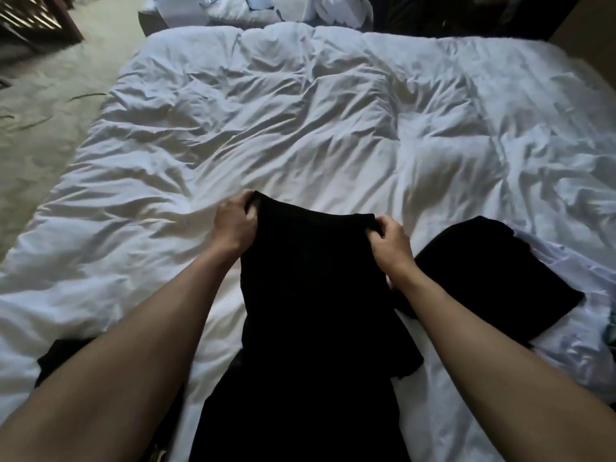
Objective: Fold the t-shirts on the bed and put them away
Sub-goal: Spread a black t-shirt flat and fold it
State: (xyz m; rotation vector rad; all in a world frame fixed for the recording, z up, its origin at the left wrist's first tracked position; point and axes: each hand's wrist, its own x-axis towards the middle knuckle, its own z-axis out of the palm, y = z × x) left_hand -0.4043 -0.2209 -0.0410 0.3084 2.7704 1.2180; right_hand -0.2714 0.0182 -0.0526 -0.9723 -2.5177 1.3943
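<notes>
A black t-shirt hangs in front of me over the near part of the bed, held by its upper edge. My left hand pinches its left top corner and my right hand pinches its right top corner. The shirt's lower part drapes down toward me onto the white duvet. A second black garment, folded flat, lies on the bed just right of my right forearm. Another dark piece of cloth shows under my left forearm at the bed's near left edge.
The wide bed is covered by a rumpled white duvet. Pale carpet lies to the left. A dark wooden piece of furniture stands at the far left. White bedding and papers sit beyond the bed's far end.
</notes>
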